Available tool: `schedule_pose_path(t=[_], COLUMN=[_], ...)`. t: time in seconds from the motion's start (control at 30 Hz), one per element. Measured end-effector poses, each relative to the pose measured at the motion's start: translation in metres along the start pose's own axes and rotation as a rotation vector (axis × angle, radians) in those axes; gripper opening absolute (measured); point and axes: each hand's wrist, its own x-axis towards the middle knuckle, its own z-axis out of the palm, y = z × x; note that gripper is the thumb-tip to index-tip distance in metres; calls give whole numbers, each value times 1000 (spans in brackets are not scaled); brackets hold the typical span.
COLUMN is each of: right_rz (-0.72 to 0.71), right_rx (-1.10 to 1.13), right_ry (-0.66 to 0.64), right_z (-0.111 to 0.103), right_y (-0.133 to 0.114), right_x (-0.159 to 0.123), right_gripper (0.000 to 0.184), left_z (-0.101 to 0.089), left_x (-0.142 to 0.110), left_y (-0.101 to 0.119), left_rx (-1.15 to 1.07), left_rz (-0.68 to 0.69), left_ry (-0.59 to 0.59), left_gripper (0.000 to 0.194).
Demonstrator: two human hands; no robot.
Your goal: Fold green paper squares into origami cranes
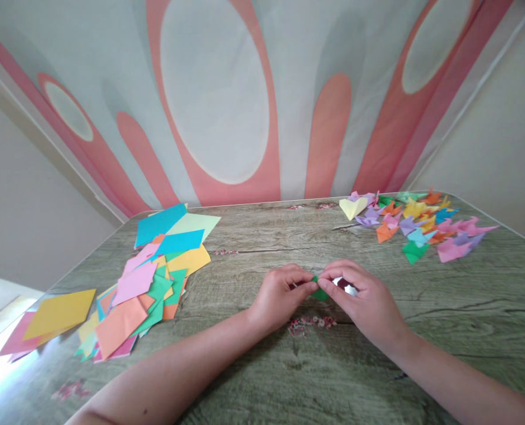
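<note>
A small piece of folded green paper (319, 291) is held between my two hands near the middle of the table. My left hand (282, 294) pinches its left side between thumb and fingers. From the other side my right hand (362, 295) grips it at the top with thumb and fingertips. Most of the paper is hidden behind the fingers, so its folded shape does not show. Just behind my right thumb, a small shiny white and dark red thing (345, 285) lies on the table, partly covered.
On the left of the wood-patterned table (262, 236) lies a loose pile of coloured paper sheets (133, 282), with more yellow and pink sheets (61, 313) at the left edge. Several folded paper figures (415, 221) crowd the back right. Behind hangs a pink and white patterned cloth (218, 88).
</note>
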Motion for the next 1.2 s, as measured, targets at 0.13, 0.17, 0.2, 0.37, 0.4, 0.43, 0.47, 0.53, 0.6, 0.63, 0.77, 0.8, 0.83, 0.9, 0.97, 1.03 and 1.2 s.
schedule_pose_path(t=[0.13,0.17,0.2,0.37,0.4,0.43,0.47,0.53,0.6,0.63,0.77,0.8,0.83,0.9,0.97,1.03,1.2], right_rz=[27,40,57,179,205,230,255,300,334,348,366,365,363,357,358,368,398], right_rx=[14,24,36,77,83,89,94,102,115,122,125,123,122,129,137,141,149], right_ry=[-1,-5,-14,-75,-82,-87,-90,-90,-88,-86,-88,-87,-83,-71,-65,-74,-136], right_z=[0,0,0,0,1,1,1,2,2,2,4,4,4,5,6,6,4], right_y=[0,0,0,1,2,3,3,4,5,5,3,3,2,3,4,7,13], right_x=[0,1,1,1,1,1,1,1,0,0,0,0,0,0,0,0,1], right_gripper=[9,9,8,7,8,8,9,12,15,16,20,19,18,18,20,23,25], left_z=[1,1,1,1,1,0,0,0,-1,-1,2,3,4,6,7,6,2], left_x=[0,0,0,0,0,0,0,0,0,-1,-3,-3,-2,-1,2,4,4], left_y=[1,2,2,2,2,2,2,3,6,7,9,8,6,2,-2,-5,-7], left_rx=[-4,-7,-9,7,13,19,24,30,26,24,-4,-49,-118,-312,-490,-569,-424], left_rz=[0,-3,-9,-32,-31,-29,-27,-19,-12,-13,-82,-125,-178,-300,-403,-452,-419], left_ry=[-6,-11,-17,-57,-64,-68,-73,-79,-93,-103,-101,-89,-82,-91,-108,-103,-72], left_gripper=[19,20,20,22,22,22,21,21,21,20,14,14,14,16,19,21,19])
